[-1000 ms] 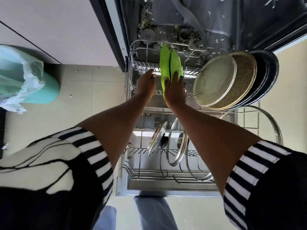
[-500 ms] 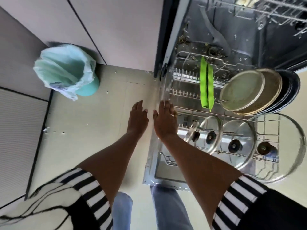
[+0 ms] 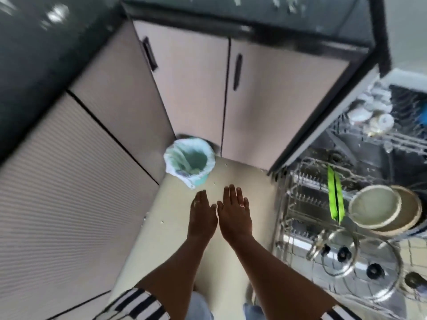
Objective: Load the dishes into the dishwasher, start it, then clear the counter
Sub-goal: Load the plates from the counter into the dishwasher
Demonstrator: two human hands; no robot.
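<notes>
The dishwasher stands open at the right, its lower rack (image 3: 291, 218) pulled out. In the rack two green boards (image 3: 335, 195) stand on edge beside round beige plates (image 3: 379, 206), with several glass lids (image 3: 360, 259) in front. White cups (image 3: 369, 114) sit in the upper rack. My left hand (image 3: 201, 215) and my right hand (image 3: 234, 212) hang side by side over the floor, left of the rack, fingers straight, holding nothing.
A teal bin lined with a pale bag (image 3: 189, 161) stands on the floor in the cabinet corner. Beige cabinet doors (image 3: 196, 84) with dark handles rise behind it. A dark countertop (image 3: 277, 17) runs along the top. Crumbs dot the tiles.
My right hand let go of the green boards, which stay in the rack. Both hands drew back left, away from the rack, and my view swung left towards the cabinets.
</notes>
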